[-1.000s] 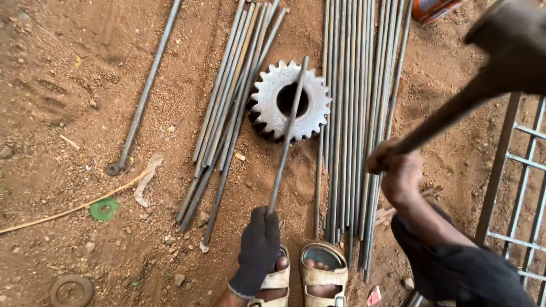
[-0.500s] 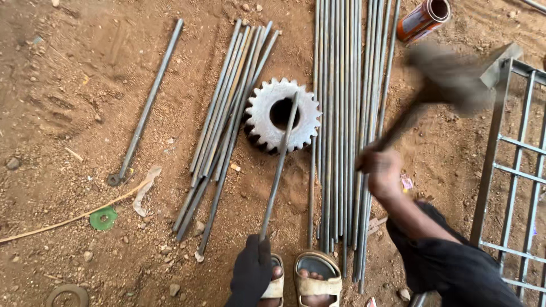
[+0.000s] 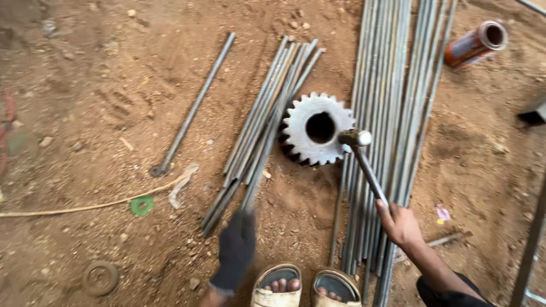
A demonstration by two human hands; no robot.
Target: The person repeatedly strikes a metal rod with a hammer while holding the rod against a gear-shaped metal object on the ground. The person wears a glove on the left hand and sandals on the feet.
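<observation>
My right hand [image 3: 398, 223] grips the handle of a metal hammer [image 3: 356, 138], whose head rests at the right rim of a pale toothed gear [image 3: 318, 128] lying flat on the dirt. My left hand [image 3: 236, 251], in a black glove, is blurred. It sits at the near ends of a pile of short steel rods [image 3: 267, 119] left of the gear, and I cannot tell whether it grasps one. A bundle of long rods [image 3: 392, 108] lies right of the gear, running under the hammer handle. My sandalled feet [image 3: 277, 287] are at the bottom edge.
A single rod [image 3: 193, 108] lies apart on the left. An orange can [image 3: 475, 42] lies at the top right. A green ring [image 3: 141, 205], a yellow cord [image 3: 85, 206] and a round disc [image 3: 100, 277] lie at the lower left. A metal frame [image 3: 532, 250] borders the right edge.
The hammer has swung down from raised at the upper right to the gear's rim. My left hand has moved left, and the rod it held across the gear no longer lies there.
</observation>
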